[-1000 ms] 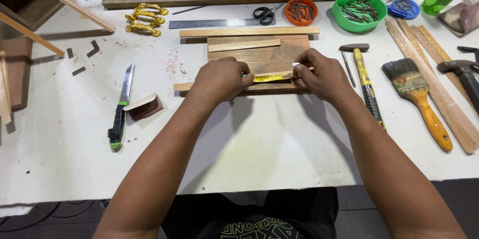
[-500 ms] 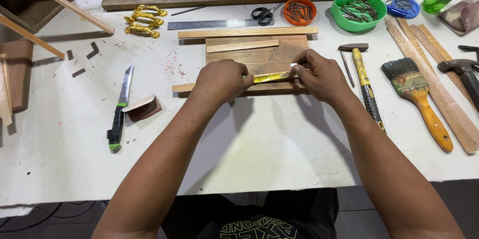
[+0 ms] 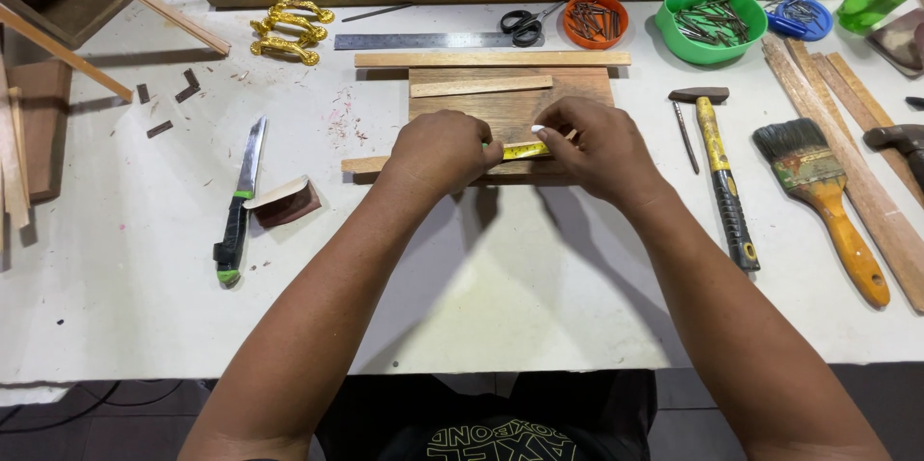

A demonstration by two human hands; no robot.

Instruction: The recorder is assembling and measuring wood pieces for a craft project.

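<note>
So you're working at the white table point(image 3: 481, 297), which is filling most of the frame, and right at the centre you're holding both hands over a dark wooden board point(image 3: 510, 105). A long pale wooden strip point(image 3: 364, 165) is lying along the board's near edge, poking out to the left of your left hand point(image 3: 441, 149). That hand is curling down and pressing on the strip and one end of the yellow measuring tape point(image 3: 520, 149). Your right hand point(image 3: 597, 148) is pinching the other end of the tape between thumb and fingertips, so the tape is stretching flat between the two hands, just at centre frame.

Looks to me like you're in the measuring step, sizing up the strip against the board. I'd say the next move is calling for keeping the left end pinned and reading or marking the length, but I can't spot a pencil anywhere.

Off to the right you've got the yellow-handled hammer point(image 3: 720, 172) and the paintbrush point(image 3: 820, 193), at left centre the green-handled knife point(image 3: 238, 206), and at the top the steel ruler point(image 3: 419, 40) and scissors point(image 3: 526, 24).
</note>
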